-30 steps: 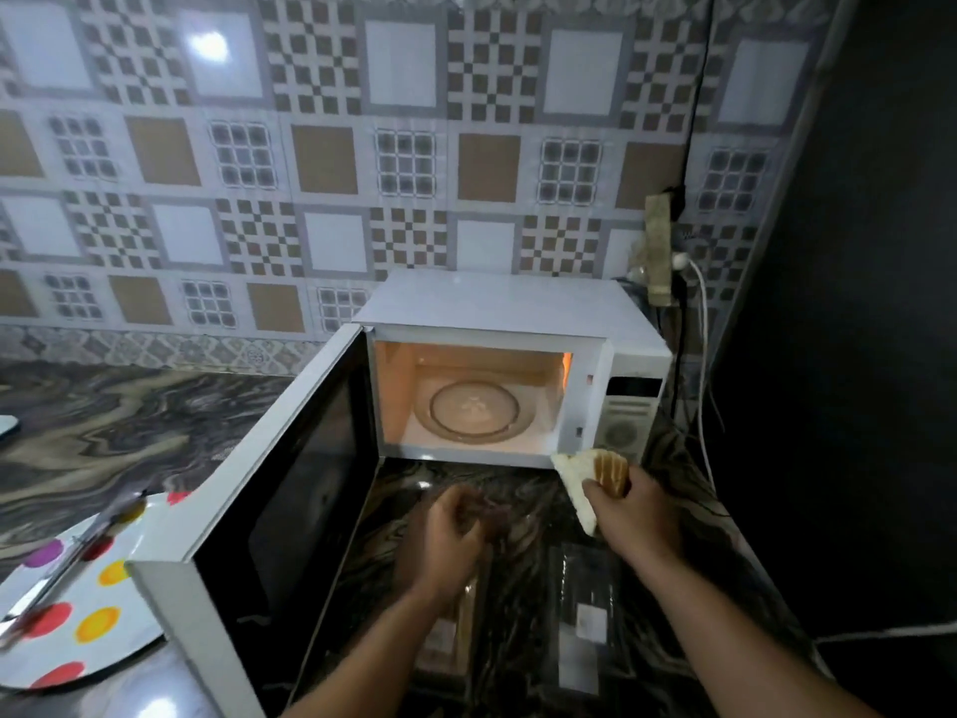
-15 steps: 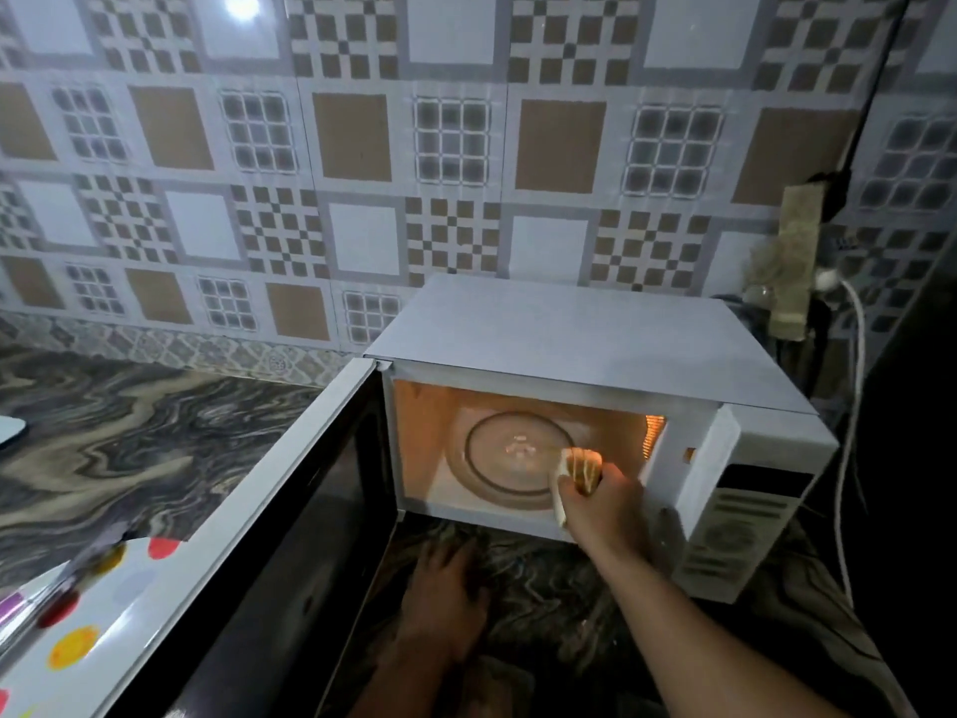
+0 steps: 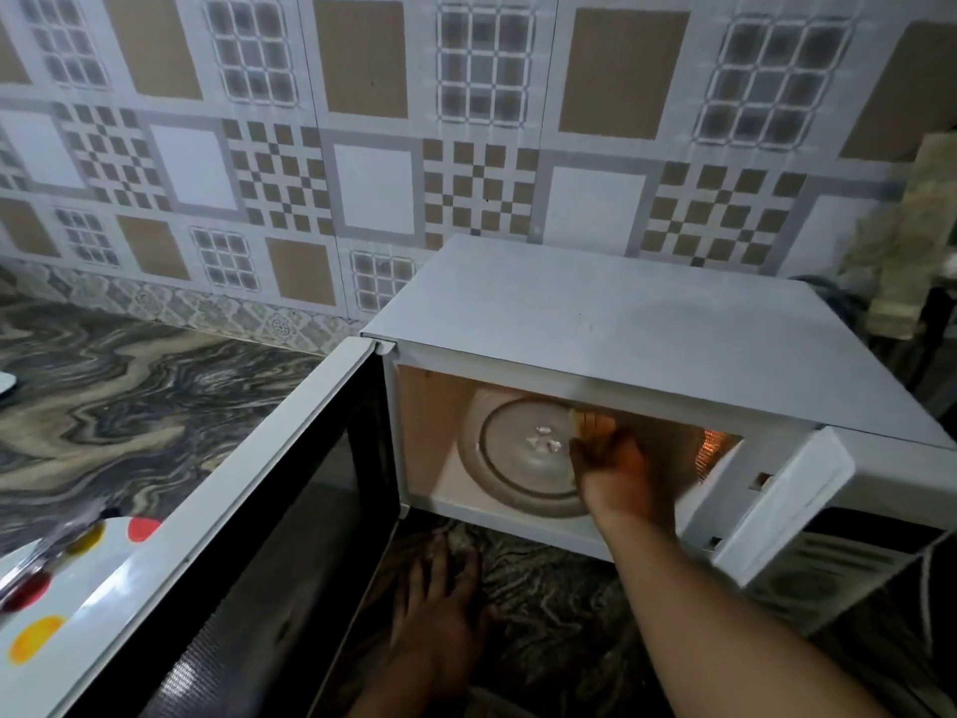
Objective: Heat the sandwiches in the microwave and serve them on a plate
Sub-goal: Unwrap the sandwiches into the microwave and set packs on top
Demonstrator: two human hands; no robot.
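The white microwave [image 3: 595, 323] stands open, its inside lit orange, with the glass turntable [image 3: 518, 458] bare on the left. My right hand [image 3: 613, 469] is inside the cavity and grips a sandwich [image 3: 582, 422] over the turntable's right part; only the sandwich's top edge shows past my fingers. My left hand [image 3: 440, 608] rests flat, fingers straight, on the marble counter below the microwave's front. A white plate with coloured dots [image 3: 67, 608] lies at the lower left, partly cut off by the door.
The microwave door [image 3: 248, 551] swings out to the left and blocks the way between plate and cavity. Tongs [image 3: 46, 557] lie blurred on the plate. The marble counter [image 3: 119, 401] stretches left. Cables and a socket strip [image 3: 901, 251] hang at the right wall.
My right hand has carried the sandwich from the microwave's mouth into the cavity, over the turntable. The camera has moved closer. My left hand stays on the counter.
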